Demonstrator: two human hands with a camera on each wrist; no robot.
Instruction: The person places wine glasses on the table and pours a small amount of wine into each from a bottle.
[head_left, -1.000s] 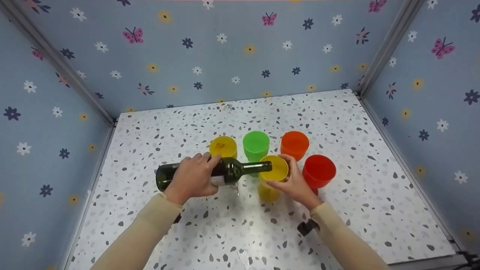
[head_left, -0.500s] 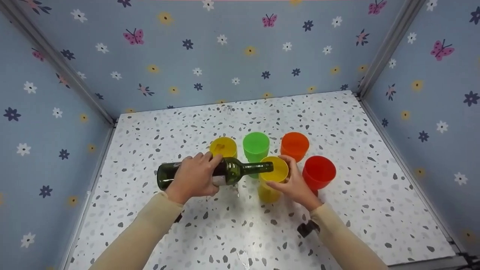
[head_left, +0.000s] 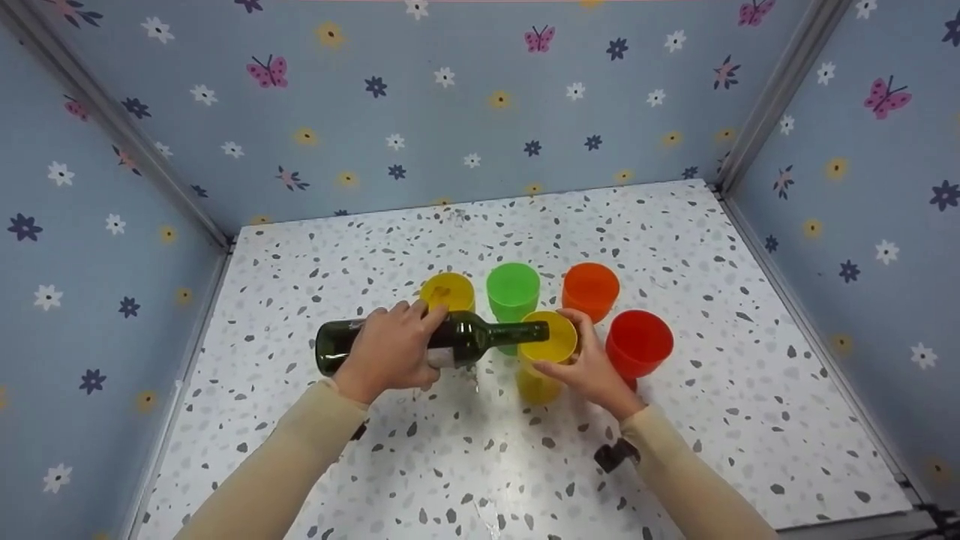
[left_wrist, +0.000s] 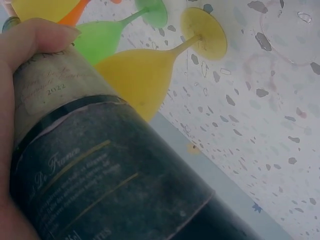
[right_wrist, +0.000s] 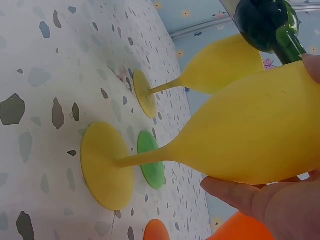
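Observation:
My left hand (head_left: pixel 390 349) grips a dark green wine bottle (head_left: pixel 466 337) round its body, and the bottle lies almost level. Its mouth sits over the rim of a yellow wine glass (head_left: pixel 561 346). Fingers and thumb of my right hand (head_left: pixel 596 369) are curled round that glass's bowl. In the right wrist view the glass stands upright, its round foot (right_wrist: pixel 106 165) at the speckled tabletop. The bottle's label (left_wrist: pixel 75 160) fills much of the left wrist view. No liquid shows at the mouth.
Behind the bottle stands a second yellow wine glass (head_left: pixel 454 289), partly hidden. A green wine glass (head_left: pixel 514 285) and an orange one (head_left: pixel 590 289) are farther back; a red one (head_left: pixel 639 341) stands right of my right hand. Flower-patterned walls (head_left: pixel 472 97) enclose the speckled table (head_left: pixel 337 255).
The bottle has shifted slightly to the right, its mouth reaching a little farther over the yellow wine glass. My right hand and the glasses have stayed in place.

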